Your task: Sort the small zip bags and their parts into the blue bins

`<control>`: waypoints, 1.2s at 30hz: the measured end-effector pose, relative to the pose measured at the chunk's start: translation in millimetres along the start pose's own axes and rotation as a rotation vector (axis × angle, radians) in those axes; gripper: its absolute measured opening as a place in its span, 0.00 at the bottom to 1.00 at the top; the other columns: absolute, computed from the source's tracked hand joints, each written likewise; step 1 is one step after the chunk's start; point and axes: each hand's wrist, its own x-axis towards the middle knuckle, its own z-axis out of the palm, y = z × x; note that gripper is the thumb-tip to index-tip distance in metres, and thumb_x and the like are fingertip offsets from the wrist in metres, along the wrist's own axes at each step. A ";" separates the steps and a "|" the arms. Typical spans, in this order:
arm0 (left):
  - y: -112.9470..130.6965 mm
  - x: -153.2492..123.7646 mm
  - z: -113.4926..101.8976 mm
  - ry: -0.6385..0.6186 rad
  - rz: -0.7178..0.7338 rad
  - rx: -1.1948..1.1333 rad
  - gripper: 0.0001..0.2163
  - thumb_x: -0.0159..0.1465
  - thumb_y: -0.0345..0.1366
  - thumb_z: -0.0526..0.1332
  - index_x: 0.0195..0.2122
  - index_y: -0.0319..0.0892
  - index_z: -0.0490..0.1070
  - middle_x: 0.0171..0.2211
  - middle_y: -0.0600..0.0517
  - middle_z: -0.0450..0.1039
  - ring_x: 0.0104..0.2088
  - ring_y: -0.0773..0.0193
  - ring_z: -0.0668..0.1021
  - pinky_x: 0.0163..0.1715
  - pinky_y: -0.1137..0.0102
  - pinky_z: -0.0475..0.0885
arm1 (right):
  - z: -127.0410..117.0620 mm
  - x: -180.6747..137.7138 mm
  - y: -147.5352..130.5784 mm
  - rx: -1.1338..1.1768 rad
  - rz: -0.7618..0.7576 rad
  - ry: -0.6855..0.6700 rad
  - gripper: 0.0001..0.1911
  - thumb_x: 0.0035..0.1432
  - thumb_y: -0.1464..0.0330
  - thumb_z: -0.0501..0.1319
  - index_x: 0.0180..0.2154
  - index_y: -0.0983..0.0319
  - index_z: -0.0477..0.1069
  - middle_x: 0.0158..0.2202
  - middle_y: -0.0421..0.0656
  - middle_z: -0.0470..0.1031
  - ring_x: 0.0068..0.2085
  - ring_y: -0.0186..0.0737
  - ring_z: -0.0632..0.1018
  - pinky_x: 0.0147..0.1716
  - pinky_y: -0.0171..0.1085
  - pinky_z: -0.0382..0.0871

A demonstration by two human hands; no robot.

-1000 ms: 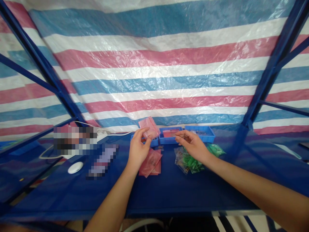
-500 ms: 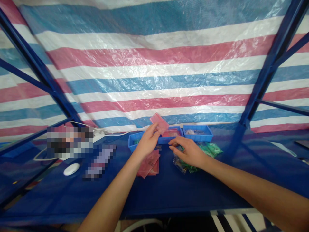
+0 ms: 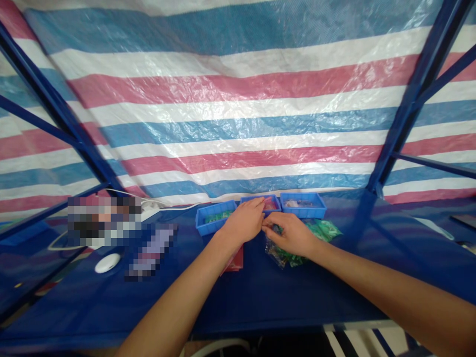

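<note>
My left hand point(image 3: 243, 220) reaches to the front rim of the middle blue tray point(image 3: 248, 200). Its fingers are bent together, and a pink bag point(image 3: 270, 204) shows just past the fingertips inside that tray. My right hand point(image 3: 292, 234) rests beside it over a pile of green-filled bags point(image 3: 322, 229), thumb and fingers pinched near the left hand; what they hold is hidden. A stack of pink bags point(image 3: 236, 261) lies on the blue table under my left wrist.
A left blue tray point(image 3: 210, 223) holds green pieces, and a right blue tray point(image 3: 304, 213) stands behind the green bags. A white mouse point(image 3: 107, 262) and a white cable point(image 3: 169, 207) lie at the left. Blue frame posts point(image 3: 403, 114) and a striped tarp point(image 3: 238, 99) close the back.
My left hand has lowered the raised pink bag down and right to the middle tray. My right hand slid slightly left, so both hands now meet.
</note>
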 end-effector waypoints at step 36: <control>-13.9 18.0 -0.9 0.015 0.119 -0.337 0.12 0.68 0.34 0.59 0.47 0.43 0.81 0.46 0.45 0.79 0.48 0.55 0.79 0.53 0.62 0.73 | -5.3 1.6 -9.9 0.037 0.002 0.003 0.10 0.69 0.66 0.58 0.34 0.58 0.74 0.32 0.42 0.80 0.32 0.41 0.78 0.36 0.40 0.71</control>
